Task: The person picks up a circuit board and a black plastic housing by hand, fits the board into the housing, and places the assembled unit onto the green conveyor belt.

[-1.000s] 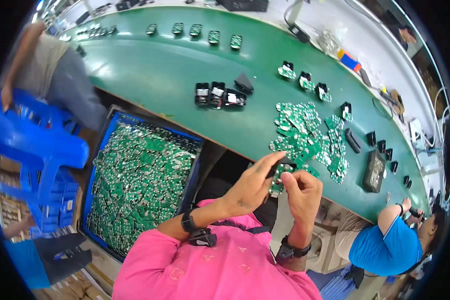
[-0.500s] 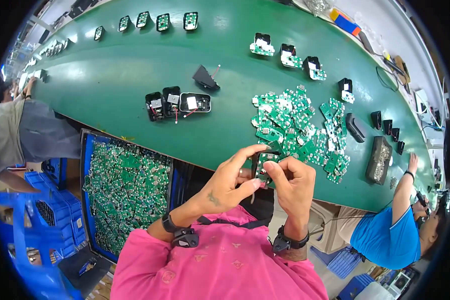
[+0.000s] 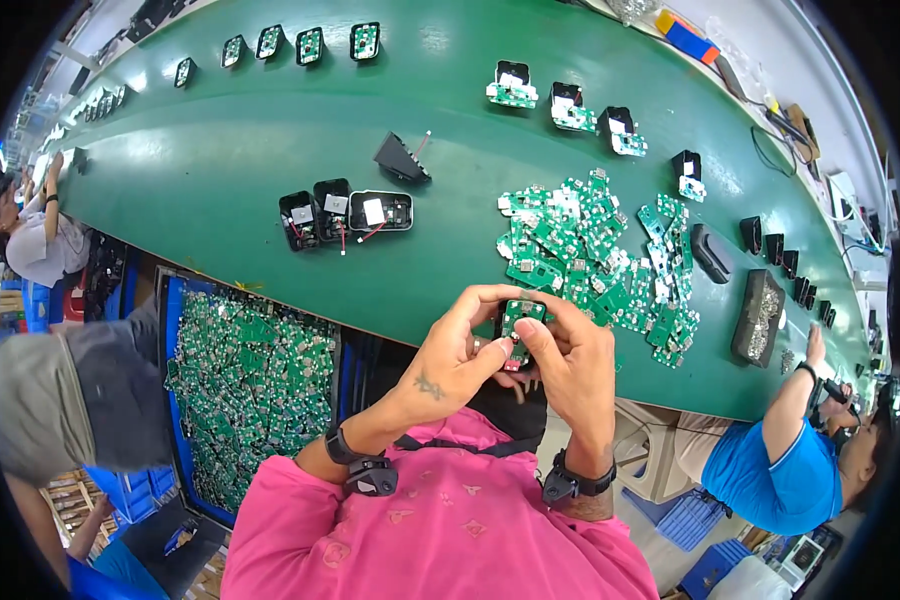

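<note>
Green table (image 3: pixel 220 180): far-left housings (image 3: pixel 105 104), contents too small to tell | near edge: circuit board (image 3: pixel 518 313), partly covered by left hand (image 3: pixel 457 355) and right hand (image 3: pixel 577 375) | before left part: grey-clad person (image 3: pixel 35 400), blurred, cut off | right end: co-worker's dark object (image 3: pixel 836 391), indistinct

The held circuit board (image 3: pixel 521 352) is showing green with white spots; the circuit boards (image 3: pixel 572 236) heaped at two o'clock are showing green speckled with silver. The tabletop (image 3: pixel 220 185) is running plain, darker green. Casings (image 3: pixel 395 211) at eleven o'clock are showing black with white patches; the shirt (image 3: pixel 435 535) at six is glowing pink.
</note>
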Demonstrator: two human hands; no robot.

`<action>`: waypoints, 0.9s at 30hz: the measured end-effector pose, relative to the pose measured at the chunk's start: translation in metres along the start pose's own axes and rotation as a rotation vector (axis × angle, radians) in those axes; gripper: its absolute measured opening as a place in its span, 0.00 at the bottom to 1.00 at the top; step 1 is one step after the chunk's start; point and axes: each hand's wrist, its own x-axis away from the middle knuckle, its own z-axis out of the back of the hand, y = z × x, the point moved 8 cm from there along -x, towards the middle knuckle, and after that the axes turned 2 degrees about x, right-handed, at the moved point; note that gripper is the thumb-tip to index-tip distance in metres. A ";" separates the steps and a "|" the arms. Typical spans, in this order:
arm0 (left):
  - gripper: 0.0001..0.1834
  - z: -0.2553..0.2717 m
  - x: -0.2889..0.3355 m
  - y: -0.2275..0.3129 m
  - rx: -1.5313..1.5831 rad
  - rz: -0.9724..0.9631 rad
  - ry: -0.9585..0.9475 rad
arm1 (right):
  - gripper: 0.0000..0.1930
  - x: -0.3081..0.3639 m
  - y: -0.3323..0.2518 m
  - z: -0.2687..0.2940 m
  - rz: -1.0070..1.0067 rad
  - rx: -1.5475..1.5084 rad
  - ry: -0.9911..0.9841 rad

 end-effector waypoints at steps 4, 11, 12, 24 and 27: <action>0.27 -0.002 -0.001 0.000 0.024 0.038 -0.036 | 0.18 0.002 -0.006 0.002 0.093 0.060 0.002; 0.27 -0.003 0.003 -0.002 -0.113 0.039 -0.101 | 0.18 0.003 0.004 0.003 0.013 0.038 -0.063; 0.27 -0.005 0.004 0.001 -0.110 0.022 -0.103 | 0.18 0.003 0.006 0.003 0.017 0.013 -0.079; 0.20 0.003 0.006 0.003 -0.230 -0.059 0.011 | 0.20 0.014 0.001 -0.001 0.095 -0.024 -0.099; 0.20 -0.004 0.008 0.012 -0.184 -0.005 0.000 | 0.20 0.015 0.000 -0.001 0.118 0.004 -0.076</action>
